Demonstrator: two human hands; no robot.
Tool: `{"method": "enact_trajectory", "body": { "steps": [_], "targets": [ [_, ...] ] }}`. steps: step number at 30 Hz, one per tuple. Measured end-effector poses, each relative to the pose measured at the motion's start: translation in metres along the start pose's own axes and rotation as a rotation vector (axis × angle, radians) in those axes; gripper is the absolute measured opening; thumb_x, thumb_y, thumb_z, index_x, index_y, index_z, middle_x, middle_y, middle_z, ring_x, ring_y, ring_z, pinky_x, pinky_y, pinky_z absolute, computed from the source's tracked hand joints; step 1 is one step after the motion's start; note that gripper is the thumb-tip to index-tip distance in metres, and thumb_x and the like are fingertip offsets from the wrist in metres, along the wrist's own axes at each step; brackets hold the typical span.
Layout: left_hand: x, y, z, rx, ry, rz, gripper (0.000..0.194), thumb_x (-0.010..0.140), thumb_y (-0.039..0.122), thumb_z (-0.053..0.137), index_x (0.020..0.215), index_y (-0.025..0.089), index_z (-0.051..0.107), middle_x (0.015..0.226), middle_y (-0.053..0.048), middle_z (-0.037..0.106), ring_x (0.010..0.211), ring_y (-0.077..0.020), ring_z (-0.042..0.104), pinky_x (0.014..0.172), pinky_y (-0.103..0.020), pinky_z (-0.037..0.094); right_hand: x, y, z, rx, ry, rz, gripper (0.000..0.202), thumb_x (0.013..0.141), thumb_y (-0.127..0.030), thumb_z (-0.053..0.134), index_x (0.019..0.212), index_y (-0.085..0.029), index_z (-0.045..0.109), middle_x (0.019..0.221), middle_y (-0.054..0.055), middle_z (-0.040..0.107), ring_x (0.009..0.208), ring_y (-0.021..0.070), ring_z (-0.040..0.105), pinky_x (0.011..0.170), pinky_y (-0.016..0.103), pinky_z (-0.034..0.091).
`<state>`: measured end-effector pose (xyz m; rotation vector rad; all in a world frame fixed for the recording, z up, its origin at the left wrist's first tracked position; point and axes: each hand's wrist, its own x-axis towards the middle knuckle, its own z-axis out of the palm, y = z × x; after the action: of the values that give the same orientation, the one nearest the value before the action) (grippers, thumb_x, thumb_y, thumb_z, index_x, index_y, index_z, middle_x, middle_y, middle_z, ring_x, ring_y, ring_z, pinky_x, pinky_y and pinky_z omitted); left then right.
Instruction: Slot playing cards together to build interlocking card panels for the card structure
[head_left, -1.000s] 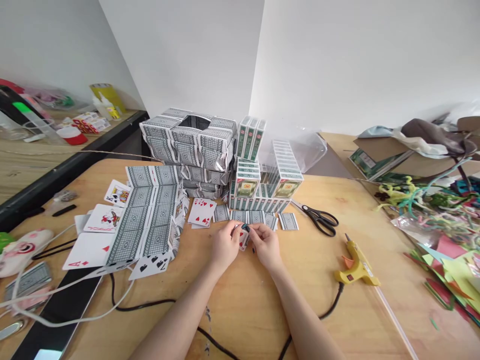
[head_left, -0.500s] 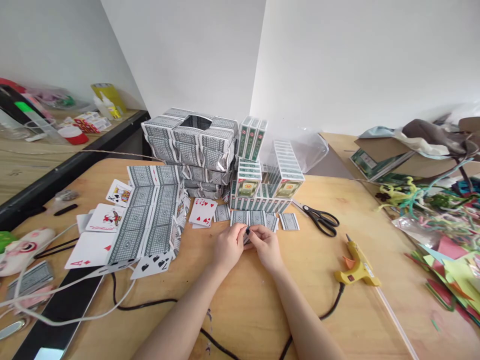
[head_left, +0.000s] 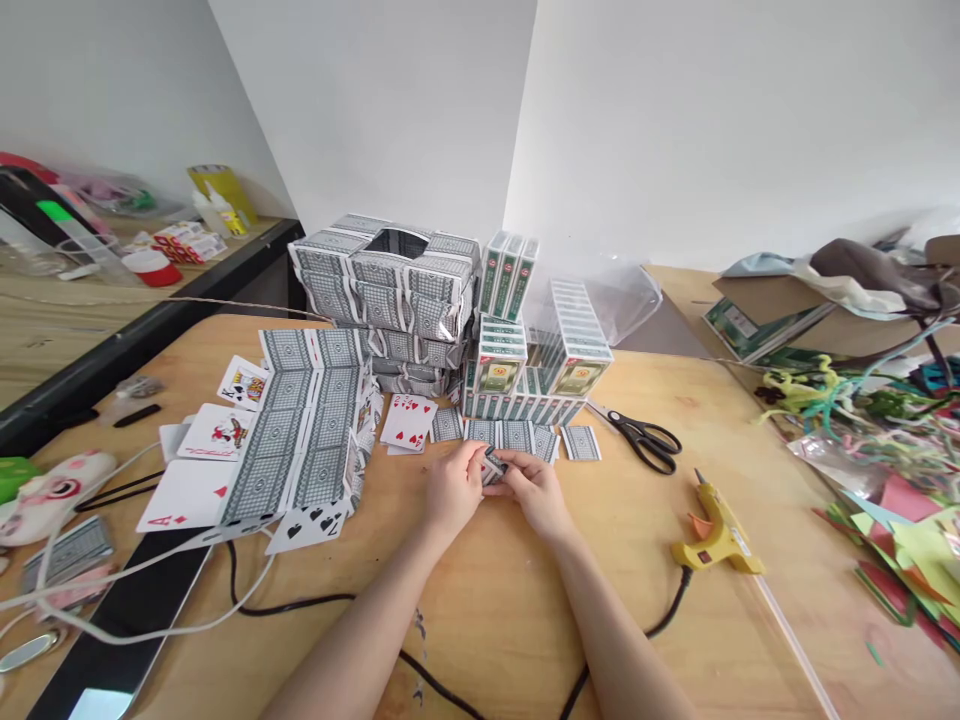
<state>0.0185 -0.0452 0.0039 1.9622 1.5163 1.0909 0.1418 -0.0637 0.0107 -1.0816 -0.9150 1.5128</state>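
Between my two hands is a small playing card piece (head_left: 493,468), its grey patterned back partly showing. My left hand (head_left: 456,490) pinches its left side, and my right hand (head_left: 531,490) grips the right side. Fingers cover much of the piece, so its full shape is hidden. Just beyond my fingertips lies a row of cut or folded card pieces (head_left: 516,436), backs up. To their left is a small pile of face-up heart cards (head_left: 407,420). A folded panel made of joined cards (head_left: 300,430) lies left of my hands.
Behind stand a card-covered box (head_left: 386,290) and stacked green card packs (head_left: 540,370). Black-handled scissors (head_left: 643,440) and a yellow glue gun (head_left: 716,540) with its cord lie to the right. White cables (head_left: 187,630) cross the left side; coloured paper scraps (head_left: 911,540) lie far right.
My fingers have shifted slightly apart and turned the card piece, so more of its patterned back shows. The whole view has moved a little.
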Motion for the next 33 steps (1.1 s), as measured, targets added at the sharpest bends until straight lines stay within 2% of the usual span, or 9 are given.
{"method": "enact_trajectory", "body": {
  "steps": [4,6,11,14,19,22,26,30,33],
  "targets": [
    [0.000,0.003,0.001,-0.069,-0.015,0.000,0.022,0.084,0.024,0.038,0.089,0.019,0.059,0.076,-0.003,0.067,0.066,-0.0135,0.060,0.060,-0.022,0.043,0.002,0.002,0.001,-0.027,0.031,-0.054,0.024,0.069,-0.036,0.060,0.083,-0.016,0.059,0.074,0.004,0.064,0.066,0.0180,0.061,0.054,0.029,0.052],
    [-0.001,0.004,0.000,-0.099,-0.044,0.030,0.022,0.084,0.024,0.039,0.091,0.020,0.059,0.081,-0.003,0.067,0.069,-0.0132,0.061,0.062,-0.022,0.045,0.002,0.005,0.001,-0.075,0.092,-0.113,0.022,0.071,-0.037,0.058,0.080,-0.017,0.057,0.069,0.003,0.063,0.060,0.0169,0.060,0.052,0.029,0.051],
    [-0.001,0.005,-0.002,-0.134,-0.077,0.155,0.022,0.083,0.021,0.041,0.096,0.021,0.058,0.096,-0.003,0.066,0.081,-0.0130,0.062,0.071,-0.021,0.047,-0.002,0.013,-0.002,-0.503,0.310,-0.324,0.014,0.079,-0.032,0.049,0.078,-0.020,0.055,0.063,0.002,0.060,0.053,0.0149,0.056,0.053,0.028,0.047],
    [-0.001,0.005,-0.002,-0.093,-0.061,0.195,0.022,0.083,0.021,0.042,0.096,0.021,0.059,0.092,-0.003,0.067,0.079,-0.0134,0.063,0.071,-0.022,0.048,-0.004,0.014,-0.003,-0.632,0.337,-0.374,0.015,0.081,-0.029,0.045,0.077,-0.020,0.055,0.063,0.002,0.059,0.056,0.0149,0.056,0.056,0.027,0.046],
    [-0.003,0.004,-0.002,-0.071,-0.044,0.192,0.022,0.084,0.020,0.039,0.094,0.020,0.058,0.088,-0.003,0.067,0.075,-0.0129,0.062,0.067,-0.022,0.047,-0.004,0.010,-0.001,-0.542,0.263,-0.358,0.016,0.081,-0.031,0.044,0.077,-0.019,0.054,0.064,0.002,0.059,0.055,0.0145,0.056,0.054,0.026,0.047],
    [-0.004,0.004,-0.003,-0.089,-0.035,0.113,0.022,0.084,0.022,0.038,0.089,0.020,0.059,0.078,-0.002,0.067,0.067,-0.0119,0.061,0.060,-0.020,0.045,-0.003,0.009,0.001,-0.442,0.202,-0.317,0.016,0.080,-0.032,0.046,0.075,-0.019,0.053,0.061,0.001,0.059,0.052,0.0143,0.056,0.053,0.026,0.047],
    [-0.003,0.004,-0.005,-0.140,-0.048,-0.003,0.022,0.083,0.026,0.041,0.084,0.018,0.062,0.068,-0.002,0.066,0.060,-0.0120,0.059,0.055,-0.020,0.043,-0.002,0.011,0.000,-0.318,0.188,-0.241,0.018,0.077,-0.036,0.052,0.073,-0.018,0.053,0.057,-0.001,0.057,0.045,0.0131,0.053,0.047,0.026,0.047],
    [0.002,0.006,-0.005,-0.322,-0.073,-0.052,0.021,0.080,0.027,0.047,0.093,0.020,0.061,0.084,-0.003,0.067,0.072,-0.0136,0.061,0.065,-0.022,0.046,0.001,0.010,-0.005,-0.202,0.205,-0.210,0.021,0.073,-0.038,0.057,0.072,-0.018,0.053,0.058,0.000,0.056,0.047,0.0131,0.053,0.045,0.026,0.047],
    [0.005,0.004,-0.003,-0.483,-0.095,-0.134,0.027,0.072,0.029,0.056,0.098,0.020,0.057,0.090,-0.004,0.065,0.077,-0.0143,0.061,0.067,-0.023,0.047,0.004,0.006,-0.009,-0.110,0.228,-0.213,0.023,0.072,-0.040,0.058,0.072,-0.018,0.052,0.060,0.000,0.058,0.047,0.0131,0.055,0.046,0.026,0.048]
  ]
}}
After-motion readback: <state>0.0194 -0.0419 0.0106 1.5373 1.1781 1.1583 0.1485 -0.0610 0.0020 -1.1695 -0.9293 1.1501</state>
